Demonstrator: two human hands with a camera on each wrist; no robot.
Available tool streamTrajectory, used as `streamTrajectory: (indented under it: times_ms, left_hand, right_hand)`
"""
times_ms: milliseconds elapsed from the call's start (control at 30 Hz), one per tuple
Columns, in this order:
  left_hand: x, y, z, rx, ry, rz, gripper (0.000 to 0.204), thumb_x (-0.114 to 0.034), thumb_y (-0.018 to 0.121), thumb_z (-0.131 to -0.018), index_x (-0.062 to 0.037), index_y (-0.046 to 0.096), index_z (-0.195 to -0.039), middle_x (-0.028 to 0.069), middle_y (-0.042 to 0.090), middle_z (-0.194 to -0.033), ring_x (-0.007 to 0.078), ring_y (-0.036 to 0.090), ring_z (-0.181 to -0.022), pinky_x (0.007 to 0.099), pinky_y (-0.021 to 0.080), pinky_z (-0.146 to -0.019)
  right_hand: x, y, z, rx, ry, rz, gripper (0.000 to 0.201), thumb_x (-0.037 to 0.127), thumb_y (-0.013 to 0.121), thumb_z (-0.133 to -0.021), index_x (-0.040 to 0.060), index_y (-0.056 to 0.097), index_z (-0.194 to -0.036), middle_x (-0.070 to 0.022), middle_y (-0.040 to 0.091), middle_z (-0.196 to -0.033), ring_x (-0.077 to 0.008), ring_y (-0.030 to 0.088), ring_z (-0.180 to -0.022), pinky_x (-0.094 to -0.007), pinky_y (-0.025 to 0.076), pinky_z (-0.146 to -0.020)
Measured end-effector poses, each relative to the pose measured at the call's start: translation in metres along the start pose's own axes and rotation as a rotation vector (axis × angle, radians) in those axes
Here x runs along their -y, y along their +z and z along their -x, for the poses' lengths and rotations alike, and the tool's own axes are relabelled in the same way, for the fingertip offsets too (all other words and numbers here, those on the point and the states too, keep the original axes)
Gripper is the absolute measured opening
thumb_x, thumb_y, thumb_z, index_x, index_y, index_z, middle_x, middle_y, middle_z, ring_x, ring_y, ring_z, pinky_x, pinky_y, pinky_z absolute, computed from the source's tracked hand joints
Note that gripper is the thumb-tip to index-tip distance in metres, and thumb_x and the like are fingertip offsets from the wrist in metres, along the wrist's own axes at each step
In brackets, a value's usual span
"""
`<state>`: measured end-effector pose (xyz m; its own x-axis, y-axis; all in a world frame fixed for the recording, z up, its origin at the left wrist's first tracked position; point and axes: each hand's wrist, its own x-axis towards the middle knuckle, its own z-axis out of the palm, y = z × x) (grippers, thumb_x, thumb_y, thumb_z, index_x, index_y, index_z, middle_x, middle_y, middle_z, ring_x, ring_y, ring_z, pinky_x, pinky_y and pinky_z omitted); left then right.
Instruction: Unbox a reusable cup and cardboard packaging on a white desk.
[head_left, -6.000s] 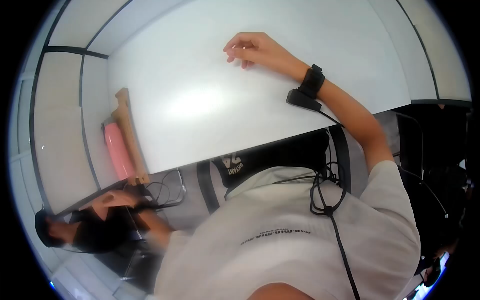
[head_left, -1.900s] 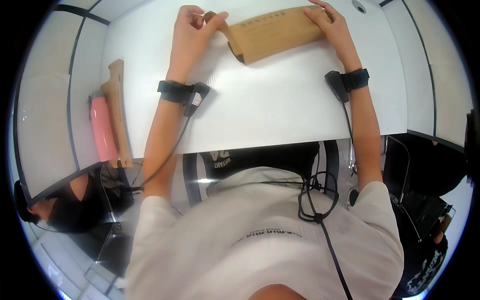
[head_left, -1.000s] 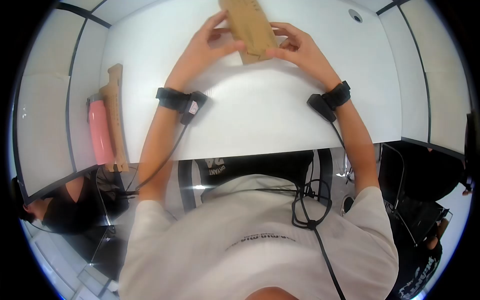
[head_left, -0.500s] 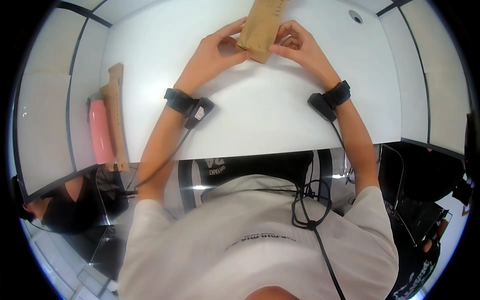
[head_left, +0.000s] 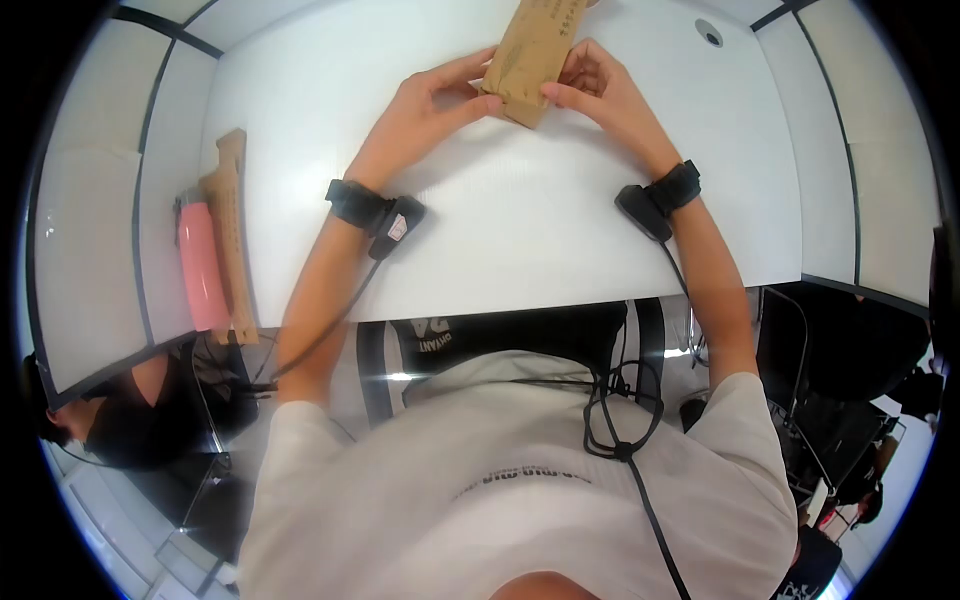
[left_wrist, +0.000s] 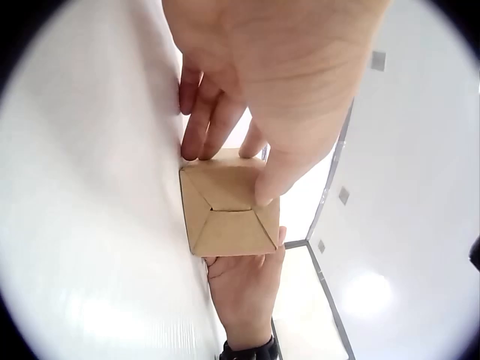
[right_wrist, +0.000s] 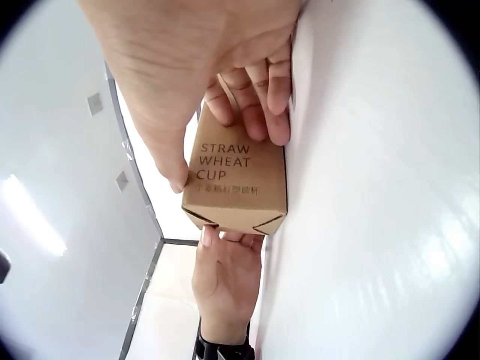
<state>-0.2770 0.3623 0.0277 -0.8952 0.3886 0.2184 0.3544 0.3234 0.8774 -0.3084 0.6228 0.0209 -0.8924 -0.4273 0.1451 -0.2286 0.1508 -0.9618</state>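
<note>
A long brown cardboard box (head_left: 530,62) lies on the white table (head_left: 480,230) at the top of the head view, slanting away to the right. Its folded end flaps (left_wrist: 232,217) face the left wrist camera and look closed; printed words show on its side (right_wrist: 232,169) in the right wrist view. The left hand (head_left: 425,115) holds the box's near end from the left, thumb at the end edge. From the right, the right hand (head_left: 605,100) holds the same end between thumb and bent fingers.
A pink bottle (head_left: 202,265) and a flat brown cardboard piece (head_left: 232,230) stand at the table's left edge beside a partition (head_left: 95,220). A round cable hole (head_left: 709,33) is at the back right. Cables hang from both wrist cameras.
Since the earliest frame, the box has come into view. It was held lengthwise between both hands, then turned end-on toward the body; over the last half second it has tilted slightly further right.
</note>
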Motion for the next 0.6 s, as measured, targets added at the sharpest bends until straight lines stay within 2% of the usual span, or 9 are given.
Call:
streamTrajectory:
  times_ms: [167, 267, 367, 433, 467, 533, 567, 600]
  left_hand:
    - [-0.002, 0.000, 0.000, 0.004, 0.018, 0.005, 0.055, -0.019, 0.064, -0.090, -0.0089, 0.052, -0.144, 0.0113, 0.068, -0.121, 0.0190, 0.064, -0.100, 0.0341, 0.047, -0.096]
    - [0.001, -0.005, -0.003, 0.038, 0.010, 0.012, 0.057, -0.013, 0.060, -0.090, -0.0052, 0.049, -0.145, 0.0113, 0.065, -0.127, 0.0170, 0.062, -0.105, 0.0331, 0.045, -0.099]
    - [0.007, -0.003, 0.001, 0.030, -0.007, 0.105, 0.057, -0.013, 0.060, -0.088, -0.0103, 0.052, -0.144, 0.0112, 0.068, -0.123, 0.0191, 0.066, -0.096, 0.0325, 0.050, -0.093]
    - [0.006, -0.002, 0.000, 0.043, -0.030, 0.157, 0.057, -0.012, 0.059, -0.087, -0.0118, 0.053, -0.144, 0.0112, 0.068, -0.123, 0.0189, 0.067, -0.095, 0.0321, 0.051, -0.092]
    - [0.005, -0.002, -0.002, 0.044, -0.026, 0.156, 0.057, -0.012, 0.059, -0.087, -0.0118, 0.053, -0.144, 0.0112, 0.068, -0.123, 0.0189, 0.067, -0.095, 0.0321, 0.051, -0.092]
    - [0.003, 0.001, -0.001, 0.028, -0.008, 0.083, 0.056, -0.011, 0.059, -0.087, -0.0131, 0.054, -0.143, 0.0115, 0.068, -0.123, 0.0184, 0.067, -0.096, 0.0320, 0.051, -0.090]
    - [0.004, 0.002, 0.000, 0.020, -0.004, 0.048, 0.056, -0.011, 0.060, -0.088, -0.0138, 0.054, -0.143, 0.0117, 0.069, -0.122, 0.0182, 0.067, -0.097, 0.0319, 0.052, -0.090]
    - [0.004, 0.003, 0.002, 0.021, -0.008, 0.050, 0.056, -0.011, 0.060, -0.088, -0.0138, 0.054, -0.143, 0.0117, 0.069, -0.122, 0.0182, 0.067, -0.097, 0.0319, 0.052, -0.090]
  right_hand:
    - [-0.002, 0.002, 0.002, -0.025, 0.013, 0.018, 0.038, 0.029, 0.082, -0.083, 0.0059, 0.056, -0.099, -0.0050, 0.066, -0.091, -0.0120, 0.062, -0.082, -0.0250, 0.050, -0.076]
    - [-0.002, 0.001, 0.000, -0.044, -0.012, 0.062, 0.038, 0.032, 0.081, -0.083, 0.0066, 0.057, -0.098, -0.0038, 0.066, -0.090, -0.0128, 0.062, -0.085, -0.0258, 0.049, -0.077]
    - [-0.004, -0.001, 0.001, -0.058, -0.011, 0.132, 0.040, 0.036, 0.080, -0.083, 0.0071, 0.057, -0.098, -0.0025, 0.065, -0.089, -0.0141, 0.062, -0.089, -0.0274, 0.049, -0.078]
    - [0.000, -0.003, 0.000, -0.092, 0.086, 0.114, 0.045, 0.038, 0.079, -0.084, 0.0062, 0.054, -0.104, -0.0051, 0.064, -0.101, -0.0164, 0.062, -0.092, -0.0294, 0.050, -0.078]
    - [0.000, -0.003, 0.000, -0.095, 0.083, 0.116, 0.045, 0.038, 0.079, -0.084, 0.0062, 0.054, -0.104, -0.0051, 0.064, -0.101, -0.0164, 0.062, -0.092, -0.0294, 0.050, -0.078]
    - [-0.002, 0.000, 0.001, -0.173, 0.023, 0.046, 0.051, 0.039, 0.078, -0.085, 0.0052, 0.050, -0.112, -0.0079, 0.059, -0.115, -0.0190, 0.061, -0.098, -0.0313, 0.051, -0.078]
    - [-0.004, -0.001, 0.001, -0.156, 0.010, 0.053, 0.055, 0.038, 0.076, -0.087, 0.0041, 0.047, -0.120, -0.0104, 0.055, -0.125, -0.0221, 0.060, -0.106, -0.0321, 0.053, -0.080]
    - [-0.005, -0.001, 0.001, -0.173, 0.004, 0.034, 0.057, 0.038, 0.074, -0.088, 0.0036, 0.046, -0.125, -0.0113, 0.054, -0.129, -0.0228, 0.059, -0.109, -0.0324, 0.053, -0.082]
